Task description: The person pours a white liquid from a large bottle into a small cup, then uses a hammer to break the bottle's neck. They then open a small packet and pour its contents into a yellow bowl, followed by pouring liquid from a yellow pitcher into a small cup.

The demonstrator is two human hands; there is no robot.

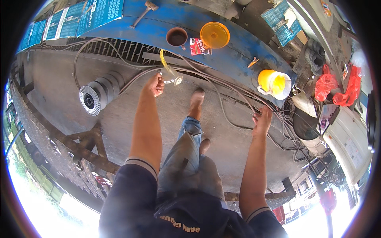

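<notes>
My left hand (155, 85) is closed on a clear mug (170, 72), gripping it at the handle side. The mug is tilted, with a yellow band along its upper edge and its round base toward the right. Off to the right, my right hand (262, 118) has its fingers bent together beside the cables (238, 93). Something small and dark shows at those fingertips, too small to name. Beyond the mug, a cup of dark drink (176, 37), a red sachet (199, 47) and an orange-yellow round container (214, 35) stand on the blue bench (151, 29).
A yellow-and-white pail (274, 84) stands at the bench's right end. A hammer (143, 15) lies at the far left of the bench. On the floor are a wire spool (99, 93) and more looped cables. Red plastic bags (326, 84) and a white cabinet (349, 137) are at right.
</notes>
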